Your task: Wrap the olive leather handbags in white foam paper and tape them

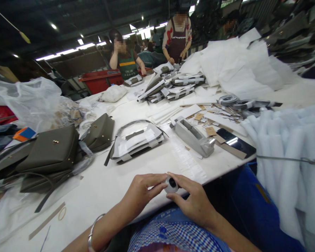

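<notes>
White and round, the small roll (170, 188) is at the table's (94, 196) near edge, pinched between the fingers of our left hand (144, 189) and right hand (194, 196), which we should probably keep light and even.

Lettering is located at 11 o'clock from the view centre, on the green apron (124, 69) of a co-worker (113, 60). A line of pale Latin capitals stands below the orange-yellow stripe (127, 63); it appears to end in "LIN", the first letters being unclear. A second line of characters directly beneath it is too small to read.
</notes>
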{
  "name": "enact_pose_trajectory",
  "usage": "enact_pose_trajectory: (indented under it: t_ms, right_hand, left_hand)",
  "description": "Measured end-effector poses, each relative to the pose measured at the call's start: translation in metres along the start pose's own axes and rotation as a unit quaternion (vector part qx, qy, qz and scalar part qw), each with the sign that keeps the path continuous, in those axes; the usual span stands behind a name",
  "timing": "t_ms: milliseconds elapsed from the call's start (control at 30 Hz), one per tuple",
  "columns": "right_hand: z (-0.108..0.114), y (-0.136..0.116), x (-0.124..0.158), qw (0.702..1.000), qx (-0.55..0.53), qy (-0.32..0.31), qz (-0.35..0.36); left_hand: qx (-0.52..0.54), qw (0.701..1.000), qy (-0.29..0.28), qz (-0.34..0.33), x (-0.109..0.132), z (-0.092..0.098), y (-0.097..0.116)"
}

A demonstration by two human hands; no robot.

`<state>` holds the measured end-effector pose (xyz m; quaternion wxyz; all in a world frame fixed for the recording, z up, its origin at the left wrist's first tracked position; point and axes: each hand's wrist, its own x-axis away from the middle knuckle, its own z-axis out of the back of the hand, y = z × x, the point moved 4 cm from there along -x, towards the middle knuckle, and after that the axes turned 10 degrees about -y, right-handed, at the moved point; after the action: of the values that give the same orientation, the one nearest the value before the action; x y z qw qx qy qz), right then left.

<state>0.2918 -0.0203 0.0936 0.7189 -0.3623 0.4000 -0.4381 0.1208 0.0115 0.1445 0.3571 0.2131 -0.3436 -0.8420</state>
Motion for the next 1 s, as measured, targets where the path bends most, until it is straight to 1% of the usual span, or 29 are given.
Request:
enact_pose_trajectory:
  t_ms: [167,333,567,733,900,1000]
  right_hand:
    - [-0.003,0.0,0.003,1.0,-0.006,0.002,0.0]
    - [-0.005,-0.001,0.004,1.0,-0.008,0.002,0.007]
    - [-0.002,-0.003,0.005,1.0,0.009,0.006,0.012]
    - [-0.003,-0.004,0.009,0.999,0.011,0.013,0.03]
    - [-0.006,-0.004,0.013,0.999,-0.003,-0.004,0.042]
    - [-0.006,-0.005,0.011,0.998,-0.029,-0.028,0.038]
  left_hand:
    - [-0.004,1.0,0.017,0.019,0.008,-0.007,-0.004]
    - [-0.013,0.999,0.045,0.014,0.014,-0.009,-0.003]
    - [-0.009,0.998,0.053,0.024,0.012,-0.007,0.003]
    - [-0.011,0.998,0.058,0.026,0.016,-0.013,0.007]
    - [-0.029,0.994,0.095,0.044,0.027,-0.019,0.006]
    - [-0.013,0.991,0.101,0.082,0.03,-0.017,0.006]
